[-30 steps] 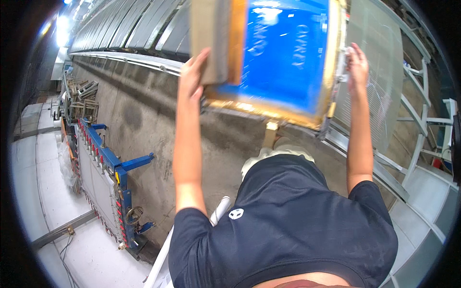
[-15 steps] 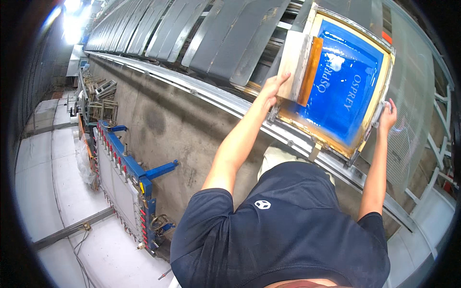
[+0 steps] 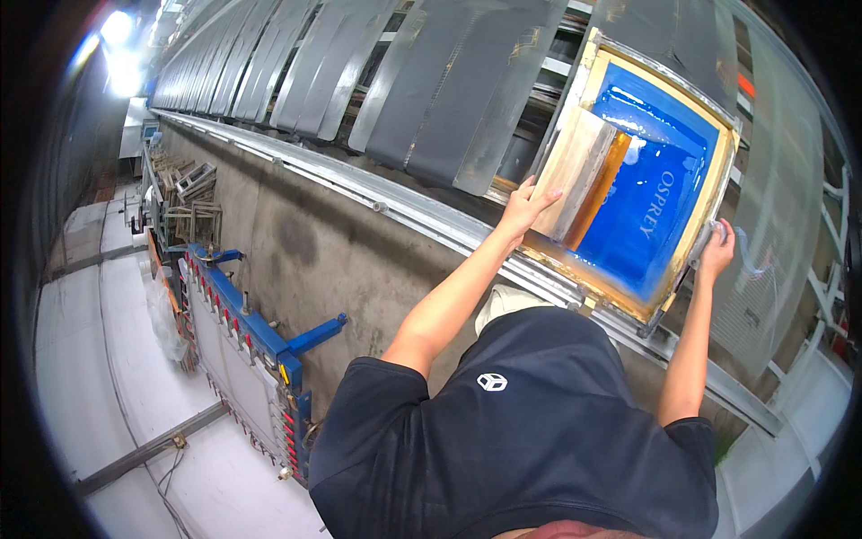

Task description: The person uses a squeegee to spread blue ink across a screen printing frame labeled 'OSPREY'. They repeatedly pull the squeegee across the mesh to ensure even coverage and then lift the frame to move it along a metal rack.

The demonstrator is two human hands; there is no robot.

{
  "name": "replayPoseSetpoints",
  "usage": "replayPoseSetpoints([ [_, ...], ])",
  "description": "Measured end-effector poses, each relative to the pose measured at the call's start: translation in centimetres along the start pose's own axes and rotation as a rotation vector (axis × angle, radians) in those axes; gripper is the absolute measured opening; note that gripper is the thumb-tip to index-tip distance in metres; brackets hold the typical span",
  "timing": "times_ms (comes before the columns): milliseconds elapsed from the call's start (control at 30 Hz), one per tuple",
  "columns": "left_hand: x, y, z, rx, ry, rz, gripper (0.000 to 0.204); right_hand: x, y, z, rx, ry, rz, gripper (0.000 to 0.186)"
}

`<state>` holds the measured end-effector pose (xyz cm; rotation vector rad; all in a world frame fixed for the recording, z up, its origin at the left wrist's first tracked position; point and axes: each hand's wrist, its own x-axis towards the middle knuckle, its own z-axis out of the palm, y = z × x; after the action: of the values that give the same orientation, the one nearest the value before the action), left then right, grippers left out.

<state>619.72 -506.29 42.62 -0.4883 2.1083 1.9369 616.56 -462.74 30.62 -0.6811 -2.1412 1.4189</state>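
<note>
A framed printing screen (image 3: pixel 732 171) with a pale wooden-coloured border and blue mesh lies ahead of me at the right. Wet, glossy blue ink covers its surface, and pale lettering shows on it. A squeegee (image 3: pixel 582 184) with a wide wooden handle and an amber blade lies aslant over the screen's left side. My left hand (image 3: pixel 525 214) is closed on the squeegee's left edge near its near end, thumb on the wood; its other fingers are partly hidden. At the screen's right edge, my right hand (image 3: pixel 716 251) is curled round a light-coloured handle (image 3: pixel 718 232).
Dark flat printing boards (image 3: pixel 449 81) run in a row to the far left behind a metal rail (image 3: pixel 332 184). A blue steel frame (image 3: pixel 260 323) with red clamps stands on the left. Translucent mesh (image 3: pixel 772 207) hangs on the right.
The squeegee and my left hand have moved nearer to me and a little right over the screen. My right hand stays at the screen's right edge, and the whole view has shifted slightly.
</note>
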Motion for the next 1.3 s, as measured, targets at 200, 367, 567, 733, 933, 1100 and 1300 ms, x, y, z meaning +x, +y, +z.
replayPoseSetpoints([
  [200, -0.6, 2.3, 0.2, 0.167, 0.193, 0.049, 0.071, -0.6, -1.6, 1.4, -0.039, -0.050, -0.008, 0.024],
  [367, -0.3, 7.8, 1.7, 0.121, -0.014, 0.165, 0.038, -0.7, -2.3, 2.1, -0.056, 0.026, 0.084, 0.023],
  [567, 2.0, 8.9, 3.5, 1.123, 0.013, 0.610, 0.045, -1.0, -4.4, 1.5, -0.086, 0.025, 0.149, 0.024],
  [733, -1.7, 5.8, 2.6, 1.298, 0.249, 0.526, 0.042, -0.9, -5.9, 2.3, -0.054, -0.039, 0.190, 0.025],
  [933, -7.2, 2.1, 4.6, 0.910, 0.326, 0.461, 0.043, -0.5, -7.0, 2.8, -0.032, -0.045, 0.256, 0.024],
  [1100, -6.3, 3.2, 7.5, 0.239, 0.017, 0.367, 0.051, -0.1, -8.4, 2.1, -0.009, -0.066, 0.226, 0.022],
  [1300, -6.9, 7.1, 1.2, 0.584, -0.081, 0.360, 0.045, 0.3, -7.4, 2.4, -0.011, -0.015, 0.035, 0.023],
])
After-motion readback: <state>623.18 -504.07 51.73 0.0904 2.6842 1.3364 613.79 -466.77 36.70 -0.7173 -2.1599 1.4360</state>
